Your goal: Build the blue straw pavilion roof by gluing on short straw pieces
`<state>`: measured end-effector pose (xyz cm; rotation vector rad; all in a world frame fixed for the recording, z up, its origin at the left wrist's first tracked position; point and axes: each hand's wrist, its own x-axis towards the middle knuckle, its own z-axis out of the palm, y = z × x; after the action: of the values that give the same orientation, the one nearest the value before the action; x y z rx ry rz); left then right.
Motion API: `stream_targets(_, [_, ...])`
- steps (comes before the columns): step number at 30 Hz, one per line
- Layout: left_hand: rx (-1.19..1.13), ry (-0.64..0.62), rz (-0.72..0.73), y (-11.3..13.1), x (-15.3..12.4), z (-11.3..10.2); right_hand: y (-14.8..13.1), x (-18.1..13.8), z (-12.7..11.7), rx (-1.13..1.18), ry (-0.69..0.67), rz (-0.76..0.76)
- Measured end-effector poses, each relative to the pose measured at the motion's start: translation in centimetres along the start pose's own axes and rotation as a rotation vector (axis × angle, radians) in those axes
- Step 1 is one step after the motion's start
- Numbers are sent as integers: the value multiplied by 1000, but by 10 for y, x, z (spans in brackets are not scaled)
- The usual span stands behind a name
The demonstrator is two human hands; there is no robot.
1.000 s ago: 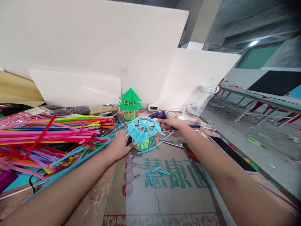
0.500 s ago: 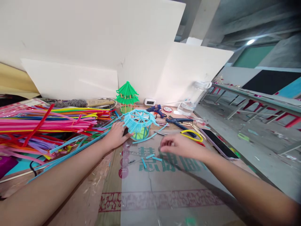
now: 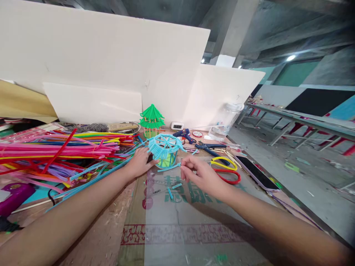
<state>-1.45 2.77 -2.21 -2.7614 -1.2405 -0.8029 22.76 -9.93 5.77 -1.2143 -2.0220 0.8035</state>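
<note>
A small pavilion model made of light blue pipe cleaners, with a spoked, partly covered roof and a green base, stands at mid-table. My left hand is closed around its left side, thumb in front; some fingers are hidden behind it. Just right of the model, my right hand pinches a short blue pipe cleaner piece, of which only the tip shows. Below that hand lie loose blue cut pieces. Scissors with yellow and red handles rest to its right.
A green tiered pavilion stands behind. Bundled pipe cleaners cover the left side. Toward the back are a glue gun, pliers, a small clock and a water jug. A phone lies near the right edge.
My right hand has moved slightly toward the model, its fingers now in a pinch; one loose blue piece is gone from the mat. The view has tilted up a little. My left hand stays at the model.
</note>
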Motion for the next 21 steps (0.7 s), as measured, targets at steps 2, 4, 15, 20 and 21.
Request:
stream_targets(2, [-3, -3, -3, 0, 0, 0, 4, 14, 10, 168, 77, -6])
stream_targets(4, [-8, -10, -3, 0, 0, 0, 8, 26, 20, 333, 187, -2])
stream_targets(15, [7, -1, 6, 3, 0, -3, 21, 30, 37, 633, 360, 87])
stream_targets(20, [47, 4, 23, 3, 0, -6, 22, 32, 40, 619, 340, 69])
stream_targets(21, [60, 9, 22, 3, 0, -6, 22, 32, 41, 610, 333, 62])
